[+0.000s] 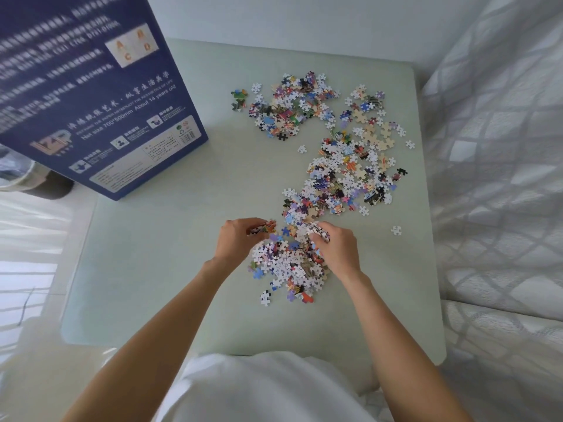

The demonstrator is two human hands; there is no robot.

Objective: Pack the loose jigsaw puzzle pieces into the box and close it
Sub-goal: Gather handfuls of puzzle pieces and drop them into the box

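The blue puzzle box stands at the far left corner of the pale green table, well apart from both hands, its printed back toward the camera and its lower corner reaching past the table's left edge. Whether it is open cannot be told from this side. The loose jigsaw puzzle pieces lie in a ragged band down the right half of the tabletop: one heap at the far side, a second in the middle near the right edge, and a third nearest the person, directly between and under the hands. A few single pieces lie apart, one near the right edge.

Between the box and the pieces the left and middle of the tabletop is bare, as is the near strip in front of the person's white garment. The table's rounded right edge runs close beside a white quilted cushion.

The left hand is curled, fingers and thumb pinching a small colourful clutch of pieces just above the near heap's left side. The right hand is also curled, its fingers gripping a stack of mostly white pieces at the heap's right side. The hands are near each other, not touching.
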